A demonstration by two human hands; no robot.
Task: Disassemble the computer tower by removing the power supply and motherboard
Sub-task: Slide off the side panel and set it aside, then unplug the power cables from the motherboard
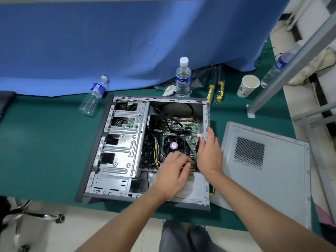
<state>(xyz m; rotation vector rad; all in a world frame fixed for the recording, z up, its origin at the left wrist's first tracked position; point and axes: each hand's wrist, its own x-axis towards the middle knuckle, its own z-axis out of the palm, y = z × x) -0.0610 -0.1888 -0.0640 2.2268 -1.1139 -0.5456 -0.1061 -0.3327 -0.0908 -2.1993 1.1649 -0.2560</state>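
The opened computer tower (145, 150) lies on its side at the table's (45, 151) near edge, motherboard (178, 128) inside to the right of the drive cage (123, 139). Its side panel (263, 160) lies just right of it. Behind the tower stands a water bottle (182, 79); another (94, 96) lies toward the far left; a paper cup (248, 86) and screwdrivers (215, 90) sit far right.

The table (45, 151) wears a dark green cover, with a plain blue cloth (127, 42) hanging behind it. The computer tower (94, 157) has a dark grey shell and bare silver metal inside; its motherboard (189, 128) is green, the cooler fan (174, 145) black with a purple hub. The side panel (272, 188) is pale grey with a black dotted vent. Clear water bottles (182, 79) carry blue labels and white caps; the paper cup (248, 86) is white; the screwdrivers (211, 91) are yellow and black
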